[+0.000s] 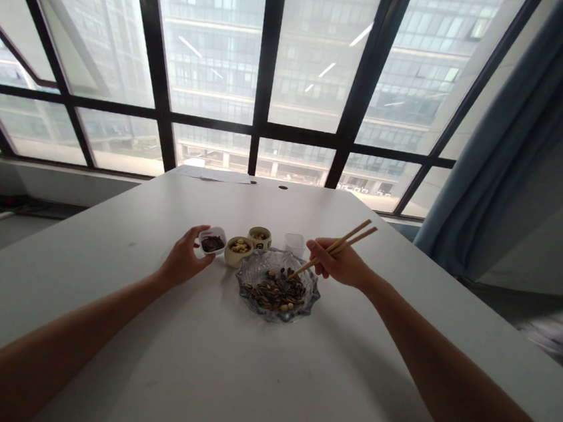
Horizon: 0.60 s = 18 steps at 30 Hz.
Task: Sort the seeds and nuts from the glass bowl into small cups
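My left hand (187, 257) grips a small white cup (203, 235) by its sides, tilted a little toward me, with dark seeds (212, 244) inside. In my right hand (336, 262) is a pair of wooden chopsticks (346, 241), their tips down among the sunflower seeds (276, 291) in a scalloped glass bowl (258, 265). A few pale round nuts lie at the bowl's near side. Between the white cup and the bowl stands a cream cup (232, 258) of pale nuts. Just behind it is a second cream cup (264, 243) with dark lettering and pale pieces inside.
A clear plastic container (295, 242) stands behind the bowl, near my right hand. White paper (215, 175) lies at the far edge of the white table (184, 375). Beyond are windows (218, 50), with a blue curtain (493, 153) at the right.
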Each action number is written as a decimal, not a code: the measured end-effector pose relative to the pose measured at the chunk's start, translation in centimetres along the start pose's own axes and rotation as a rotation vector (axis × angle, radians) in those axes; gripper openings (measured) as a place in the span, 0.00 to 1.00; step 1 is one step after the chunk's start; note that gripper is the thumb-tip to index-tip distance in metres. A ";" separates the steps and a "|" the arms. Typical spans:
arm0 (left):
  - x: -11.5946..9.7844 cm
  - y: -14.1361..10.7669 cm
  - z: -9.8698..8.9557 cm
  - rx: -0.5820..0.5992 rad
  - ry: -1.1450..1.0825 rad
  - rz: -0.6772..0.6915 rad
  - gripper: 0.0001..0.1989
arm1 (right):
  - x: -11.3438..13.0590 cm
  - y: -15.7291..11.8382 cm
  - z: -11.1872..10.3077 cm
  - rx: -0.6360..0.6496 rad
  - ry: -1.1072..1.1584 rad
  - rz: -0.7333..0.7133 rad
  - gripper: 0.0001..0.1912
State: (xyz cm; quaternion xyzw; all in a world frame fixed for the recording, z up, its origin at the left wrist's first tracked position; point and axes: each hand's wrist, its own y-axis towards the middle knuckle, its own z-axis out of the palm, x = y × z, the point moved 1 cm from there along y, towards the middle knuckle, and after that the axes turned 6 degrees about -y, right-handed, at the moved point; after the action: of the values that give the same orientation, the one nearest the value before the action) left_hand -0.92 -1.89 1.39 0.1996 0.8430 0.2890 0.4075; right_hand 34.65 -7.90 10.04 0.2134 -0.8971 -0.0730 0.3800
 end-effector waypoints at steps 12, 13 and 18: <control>0.0 0.0 -0.1 0.013 -0.003 -0.007 0.29 | 0.2 0.0 -0.8 -0.055 0.031 0.035 0.31; 0.1 0.0 -0.1 0.010 -0.001 -0.008 0.29 | 0.2 0.0 -0.9 -0.036 0.022 0.032 0.31; 0.2 0.0 0.0 0.007 0.000 -0.013 0.29 | 0.7 -0.2 -0.9 0.050 -0.028 0.020 0.30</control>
State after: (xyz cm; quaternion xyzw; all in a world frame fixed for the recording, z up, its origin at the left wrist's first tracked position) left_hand -1.01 -1.77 1.30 0.1958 0.8451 0.2834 0.4088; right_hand 34.88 -8.39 11.07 0.2130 -0.9058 -0.0498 0.3628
